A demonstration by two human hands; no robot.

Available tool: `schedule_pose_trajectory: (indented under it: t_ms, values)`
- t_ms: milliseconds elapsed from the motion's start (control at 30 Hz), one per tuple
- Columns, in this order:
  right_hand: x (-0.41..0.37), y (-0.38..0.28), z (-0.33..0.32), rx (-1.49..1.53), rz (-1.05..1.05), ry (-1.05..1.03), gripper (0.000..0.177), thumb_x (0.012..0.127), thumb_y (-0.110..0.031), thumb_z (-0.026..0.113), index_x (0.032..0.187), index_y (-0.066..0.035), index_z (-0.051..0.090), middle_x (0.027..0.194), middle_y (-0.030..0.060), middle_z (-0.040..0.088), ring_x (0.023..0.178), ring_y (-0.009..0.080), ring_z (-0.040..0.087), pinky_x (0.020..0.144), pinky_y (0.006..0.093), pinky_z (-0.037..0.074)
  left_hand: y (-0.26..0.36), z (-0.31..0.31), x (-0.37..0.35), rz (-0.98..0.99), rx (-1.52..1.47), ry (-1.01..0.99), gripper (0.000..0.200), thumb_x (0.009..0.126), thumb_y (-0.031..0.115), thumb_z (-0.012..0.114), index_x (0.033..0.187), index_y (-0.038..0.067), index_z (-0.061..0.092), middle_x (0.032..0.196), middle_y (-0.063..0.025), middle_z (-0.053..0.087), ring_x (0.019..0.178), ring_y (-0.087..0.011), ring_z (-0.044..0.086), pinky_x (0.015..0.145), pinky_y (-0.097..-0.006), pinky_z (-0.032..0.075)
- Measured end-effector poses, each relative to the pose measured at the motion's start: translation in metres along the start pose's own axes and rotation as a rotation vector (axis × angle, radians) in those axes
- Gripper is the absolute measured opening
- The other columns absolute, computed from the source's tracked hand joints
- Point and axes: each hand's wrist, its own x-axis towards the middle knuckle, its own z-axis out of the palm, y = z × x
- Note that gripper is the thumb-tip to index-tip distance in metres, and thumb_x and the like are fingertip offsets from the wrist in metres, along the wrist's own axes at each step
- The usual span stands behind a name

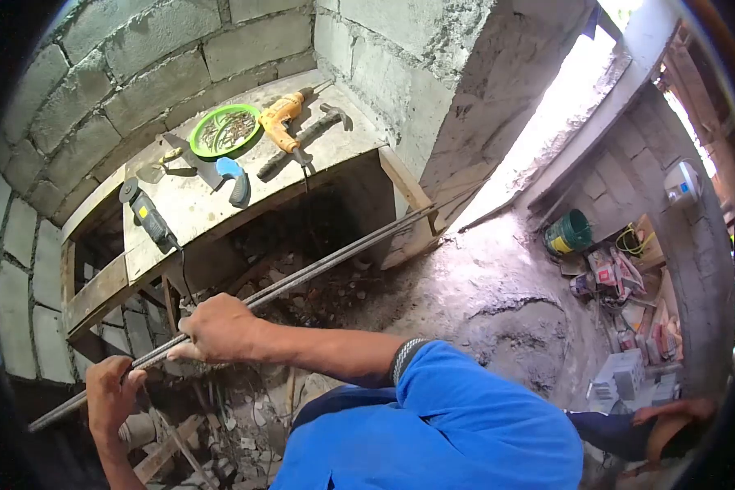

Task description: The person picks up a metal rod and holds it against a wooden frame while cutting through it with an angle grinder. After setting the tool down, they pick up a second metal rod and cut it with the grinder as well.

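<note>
Long grey steel bars [343, 253], bundled side by side, run diagonally from the lower left up to the right. My left hand [114, 394] is closed around the bars near their lower-left end. Further up the bundle, my right hand [220, 329] grips it too, with the fingers wrapped over. A wooden worktable [167, 265] stands just beyond my hands. On its top, nearest to me, lies an angle grinder [149, 214]. Beside it are a handsaw with a blue handle [235, 180], a claw hammer [304, 143] and a yellow drill [282, 122].
A green tray [223, 131] of nails or screws sits on the worktable. Rubble [245, 433] and wood scraps cover the ground below. Wet-looking mortar [523, 335] lies on the floor, near a green bucket [569, 232] and concrete blocks [621, 376]. Another person's hand [678, 410] shows at lower right.
</note>
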Motion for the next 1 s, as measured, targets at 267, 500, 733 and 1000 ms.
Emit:
schedule_pose_trajectory:
  t_ms: [267,500,733,1000]
  values:
    - [0.029,-0.02,0.008,0.057,0.022,-0.003,0.067,0.087,-0.067,0.058,0.075,-0.003,0.071,0.069,0.0215,0.065,0.07,0.0424,0.067,0.064,0.0497,0.053,-0.046,-0.016,0.001,-0.018,-0.056,-0.03,0.042,0.081,0.037,0.076,0.084,-0.003,0.062,0.071,-0.0184,0.059,0.067,-0.0395,0.06,0.061,-0.0431,0.045]
    - [0.039,-0.019,0.034,0.045,-0.017,-0.032,0.067,0.083,-0.068,0.061,0.078,-0.002,0.073,0.072,0.0201,0.068,0.073,0.0399,0.069,0.068,0.0486,0.055,-0.072,-0.006,-0.01,-0.105,-0.125,-0.065,0.033,0.076,0.025,0.079,0.086,-0.004,0.066,0.075,-0.02,0.064,0.069,-0.0391,0.062,0.066,-0.0422,0.048]
    - [0.029,-0.005,0.035,0.045,-0.121,-0.19,0.055,0.085,-0.056,0.067,0.089,-0.001,0.067,0.078,0.0204,0.068,0.079,0.0405,0.069,0.071,0.0494,0.055,-0.056,0.004,-0.016,-0.195,-0.139,-0.062,0.038,0.078,0.032,0.077,0.085,-0.004,0.066,0.077,-0.0189,0.065,0.073,-0.0382,0.064,0.067,-0.0429,0.049]
    - [0.031,-0.015,-0.011,0.193,-0.459,0.511,0.046,0.084,-0.045,0.075,0.093,-0.001,0.063,0.075,0.0154,0.065,0.074,0.0381,0.065,0.068,0.0472,0.05,-0.039,-0.009,0.018,-0.261,-0.08,-0.046,0.054,0.091,0.049,0.057,0.076,-0.002,0.067,0.074,-0.0193,0.061,0.075,-0.0381,0.061,0.07,-0.0456,0.045]
